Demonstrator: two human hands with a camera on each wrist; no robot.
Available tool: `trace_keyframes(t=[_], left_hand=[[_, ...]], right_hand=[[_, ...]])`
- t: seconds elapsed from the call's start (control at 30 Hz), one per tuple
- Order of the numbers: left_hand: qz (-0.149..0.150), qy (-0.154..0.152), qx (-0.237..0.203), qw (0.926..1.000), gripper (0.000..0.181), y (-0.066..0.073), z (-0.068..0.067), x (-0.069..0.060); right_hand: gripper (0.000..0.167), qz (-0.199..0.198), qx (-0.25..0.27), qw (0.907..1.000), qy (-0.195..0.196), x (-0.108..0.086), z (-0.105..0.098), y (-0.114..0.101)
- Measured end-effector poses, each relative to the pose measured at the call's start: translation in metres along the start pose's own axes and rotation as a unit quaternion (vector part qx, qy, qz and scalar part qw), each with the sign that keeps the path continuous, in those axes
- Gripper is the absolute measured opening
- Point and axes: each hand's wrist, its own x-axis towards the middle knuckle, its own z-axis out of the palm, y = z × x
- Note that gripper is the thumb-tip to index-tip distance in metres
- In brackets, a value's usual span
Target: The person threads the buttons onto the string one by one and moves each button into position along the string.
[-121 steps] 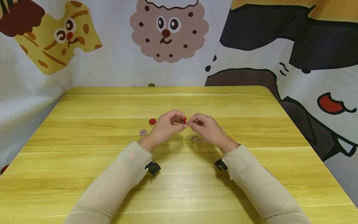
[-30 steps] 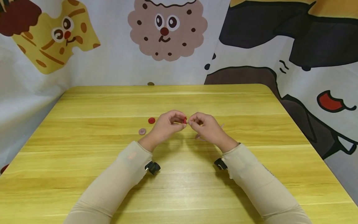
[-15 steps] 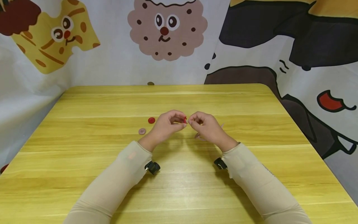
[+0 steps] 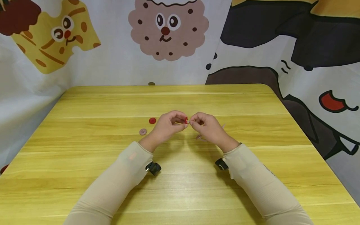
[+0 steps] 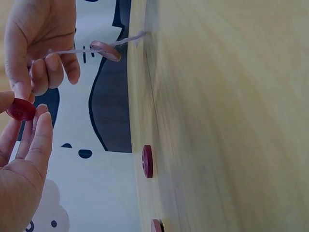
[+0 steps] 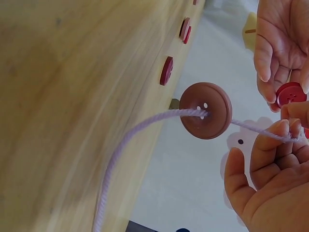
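Note:
Over the middle of the table, my left hand (image 4: 166, 127) pinches a red button (image 6: 290, 94) by its edge between thumb and fingers. Close on its right, my right hand (image 4: 208, 127) pinches the end of a lilac string (image 6: 126, 137), near the red button's face. Whether the string tip is inside a hole cannot be made out. Threaded on that string, a brownish-pink button (image 6: 212, 99) hangs below my right hand, and the string's tail trails down to the tabletop. In the head view my right hand hides most of the string.
Left of my left hand, a loose red button (image 4: 152, 120) and a pinkish button (image 4: 143, 132) lie on the wooden table (image 4: 180, 193). A red object (image 4: 4, 169) shows at the far left edge. A printed cloth (image 4: 112, 68) hangs behind the table.
Both hands keep nearly the same place and grip. Compared with four seconds ago, the hanging string and its button have shifted slightly right, more behind my right hand.

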Motion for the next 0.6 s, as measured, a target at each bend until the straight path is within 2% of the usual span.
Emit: trace_keyframes(t=[0.27,0.6], left_hand=[[-0.002,-0.003,0.007,1.0000,0.027,0.0008,-0.0002,-0.0009],[-0.009,-0.002,-0.001,1.0000,0.027,0.0005,0.0009,-0.0010]], right_hand=[[0.015,-0.005,0.007,1.0000,0.002,0.0001,0.0002,-0.0008],[0.016,-0.008,-0.001,1.0000,0.004,-0.0001,0.0018,-0.0021]])
